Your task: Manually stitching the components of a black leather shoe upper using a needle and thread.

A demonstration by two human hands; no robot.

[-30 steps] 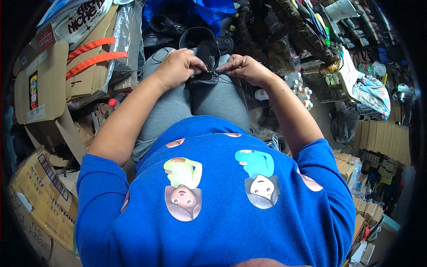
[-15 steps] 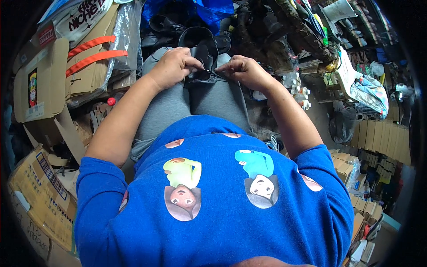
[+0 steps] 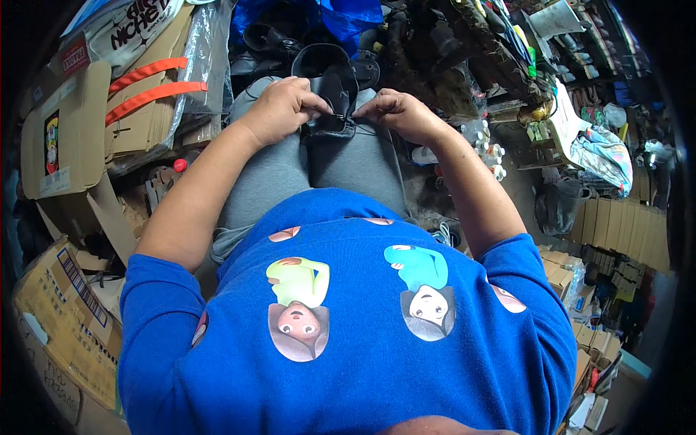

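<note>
A black leather shoe or boot [image 3: 338,88] rests on my lap between my thighs, its wide opening at the far end. My left hand [image 3: 284,109] comes to it from the left, thumb and forefinger closed in a pinch over its near part, where a small shiny bit shows at the fingertips. From the right, my right hand [image 3: 401,116] pinches close to the shoe's right edge. A thin dark strand seems to run below its fingers. What either pinch holds is too small to name. Both forearms are raised off my legs.
Other black footwear [image 3: 267,36] lies beyond my knees, beside a blue plastic bag [image 3: 351,22]. Cardboard boxes [image 3: 69,138] with orange straps [image 3: 156,96] crowd the left. White bottles [image 3: 491,154] stand at the right, near a dark plastic bag [image 3: 558,204] and stacked cardboard [image 3: 620,225].
Both hands stay pinched at the shoe in nearly the same places. The shoe's upper part has shifted very slightly to the right.
</note>
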